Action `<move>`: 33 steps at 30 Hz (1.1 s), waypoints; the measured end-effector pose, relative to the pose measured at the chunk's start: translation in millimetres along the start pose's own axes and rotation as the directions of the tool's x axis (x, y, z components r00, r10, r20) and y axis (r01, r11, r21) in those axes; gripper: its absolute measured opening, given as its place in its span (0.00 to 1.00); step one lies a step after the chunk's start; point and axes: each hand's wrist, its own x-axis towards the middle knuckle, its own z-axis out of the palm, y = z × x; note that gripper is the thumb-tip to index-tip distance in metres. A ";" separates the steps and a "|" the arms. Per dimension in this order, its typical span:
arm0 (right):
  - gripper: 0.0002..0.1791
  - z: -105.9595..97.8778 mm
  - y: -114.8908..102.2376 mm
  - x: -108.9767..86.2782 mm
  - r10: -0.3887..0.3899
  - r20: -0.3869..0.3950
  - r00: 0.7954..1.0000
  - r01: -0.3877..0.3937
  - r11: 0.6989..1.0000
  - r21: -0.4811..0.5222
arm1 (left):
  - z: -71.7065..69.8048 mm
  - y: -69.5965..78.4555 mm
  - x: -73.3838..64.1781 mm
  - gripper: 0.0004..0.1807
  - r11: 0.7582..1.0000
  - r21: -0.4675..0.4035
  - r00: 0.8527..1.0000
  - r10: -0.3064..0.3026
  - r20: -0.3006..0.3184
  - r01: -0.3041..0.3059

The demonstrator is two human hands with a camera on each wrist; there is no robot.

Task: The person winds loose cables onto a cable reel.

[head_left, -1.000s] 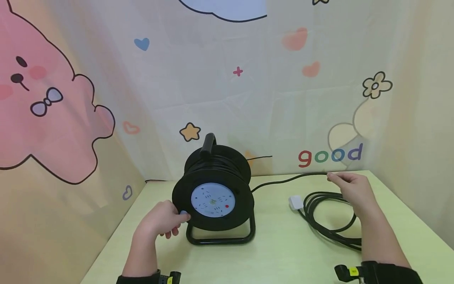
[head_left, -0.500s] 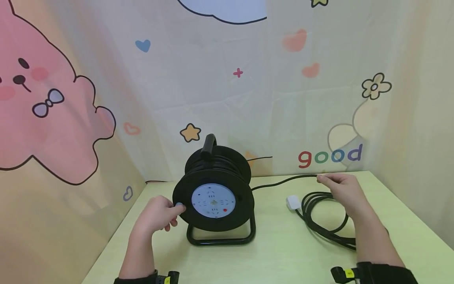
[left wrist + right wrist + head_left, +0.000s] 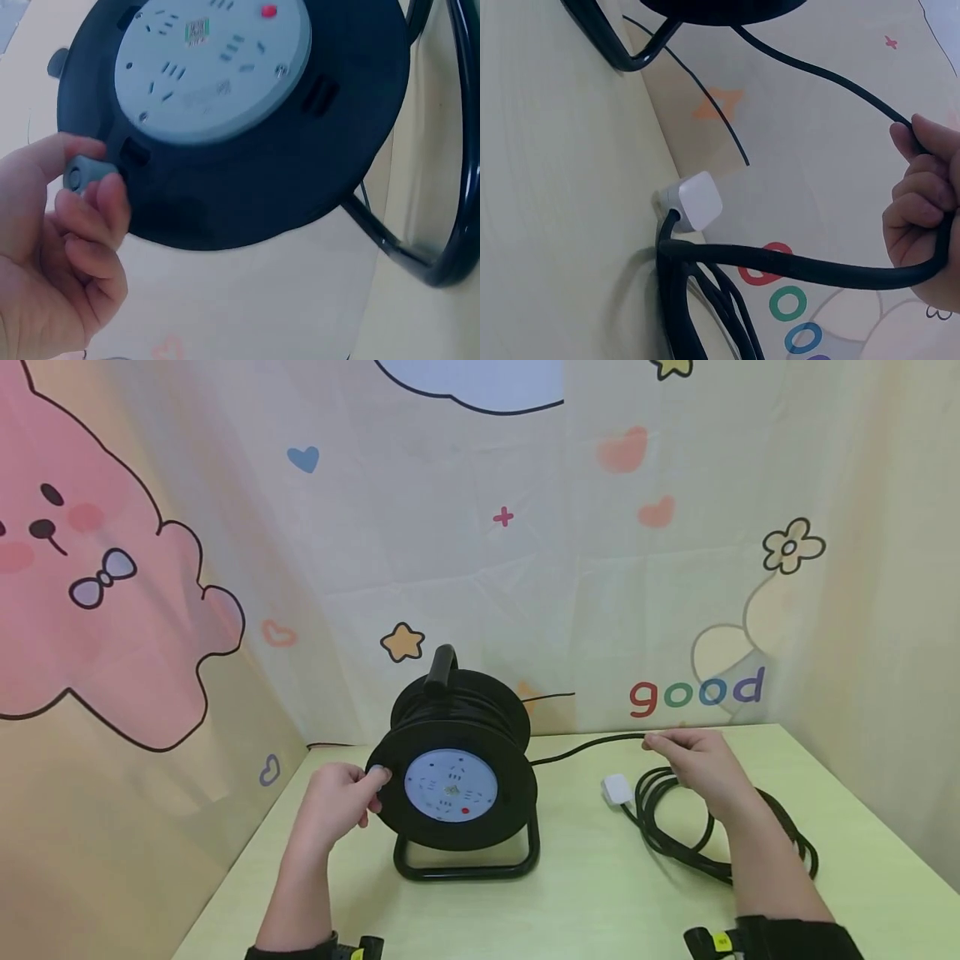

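A black cable reel [image 3: 457, 793] stands on the table, its round light-blue socket panel [image 3: 210, 67] facing me. My left hand [image 3: 335, 802] pinches a small grey crank knob [image 3: 84, 174] at the left edge of the reel's disc, between thumb and curled fingers. To the right, my right hand [image 3: 701, 768] grips the black cable [image 3: 585, 747], which runs from the reel's right side into its fingers. From that hand the cable drops to a loose coil [image 3: 660, 831] on the table. A white plug [image 3: 617, 790] lies at the coil's left side.
The reel's tubular frame [image 3: 468, 870] rests on the pale green table [image 3: 585, 893], with a carry handle [image 3: 442, 668] on top. A printed cloth backdrop [image 3: 502, 593] hangs right behind the table's back edge.
My left hand has moved up with the knob as the disc turned clockwise. My right hand has come left, toward the reel, with the cable in it.
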 end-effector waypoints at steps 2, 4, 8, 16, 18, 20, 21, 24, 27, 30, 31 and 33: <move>0.18 3.6 -2.2 1.3 -0.006 0.033 0.999 0.005 0.999 0.040 | 2.7 4.1 -0.2 0.25 1.000 -0.026 0.999 0.012 -0.047 -0.013; 0.19 7.2 -3.9 2.6 -0.006 0.063 0.998 0.002 0.998 0.067 | 5.7 8.3 -0.8 0.25 0.998 -0.048 0.995 0.025 -0.099 -0.030; 0.19 14.7 -5.5 4.8 0.005 0.090 0.996 -0.013 0.996 0.084 | 12.1 16.7 -2.5 0.25 0.994 -0.086 0.979 0.046 -0.196 -0.064; 0.18 29.9 -5.3 8.4 0.019 0.125 0.992 -0.031 0.994 0.101 | 24.4 31.2 -4.2 0.25 0.982 0.004 0.904 0.177 -0.389 -0.191; 0.18 34.2 -5.5 9.3 0.024 0.137 0.990 -0.039 0.993 0.110 | 27.1 34.8 -4.4 0.25 0.980 0.000 0.894 0.182 -0.409 -0.199; 0.18 38.2 -5.9 10.1 0.022 0.156 0.988 -0.042 0.992 0.122 | 30.0 38.3 -4.5 0.26 0.980 -0.021 0.894 0.172 -0.413 -0.198; 0.18 40.1 -6.2 10.6 0.020 0.167 0.986 -0.042 0.990 0.133 | 31.3 40.1 -4.6 0.26 0.981 -0.035 0.898 0.162 -0.410 -0.193; 0.18 45.6 -7.9 11.8 0.019 0.197 0.980 -0.055 0.983 0.175 | 33.7 44.9 -5.3 0.27 0.980 -0.098 0.915 0.123 -0.385 -0.172; 0.19 50.1 -10.3 12.9 0.022 0.214 0.977 -0.067 0.977 0.203 | 34.7 50.1 -6.1 0.30 0.974 -0.166 0.937 0.093 -0.337 -0.156; 0.19 53.9 -12.0 14.4 0.035 0.220 0.975 -0.081 0.975 0.207 | 35.7 55.7 -6.1 0.32 0.961 -0.230 0.956 0.084 -0.281 -0.152; 0.18 55.0 -12.0 15.2 0.037 0.222 0.974 -0.085 0.974 0.210 | 36.6 57.4 -5.8 0.32 0.956 -0.251 0.962 0.084 -0.262 -0.152; 0.18 57.2 -11.6 16.6 0.039 0.228 0.973 -0.088 0.973 0.213 | 38.9 61.1 -4.9 0.32 0.947 -0.283 0.968 0.086 -0.236 -0.153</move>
